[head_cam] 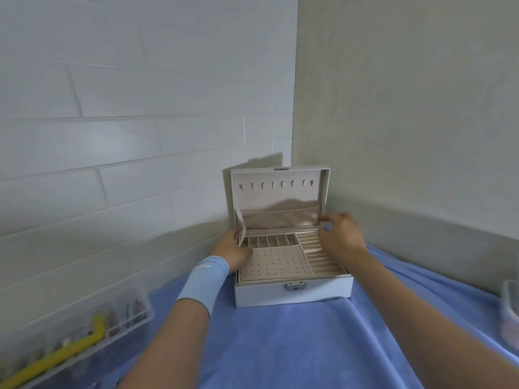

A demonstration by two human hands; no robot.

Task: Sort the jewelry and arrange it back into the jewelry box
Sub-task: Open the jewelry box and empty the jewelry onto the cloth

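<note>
A pale grey jewelry box stands open on a blue cloth in the corner, with its lid upright against the wall. Inside the lid I see a row of hooks and a beige pocket. A beige inner tray with a perforated panel, small cells and ring slots sits in the top of the box. My left hand grips the tray's left edge beside the lid strap. My right hand is blurred, its fingers curled at the tray's right rear corner. No jewelry shows in the box.
The blue cloth covers the surface in front of me. A clear divided organiser with small items and a yellow piece lies at the lower left by the tiled wall. Another clear container sits at the right edge.
</note>
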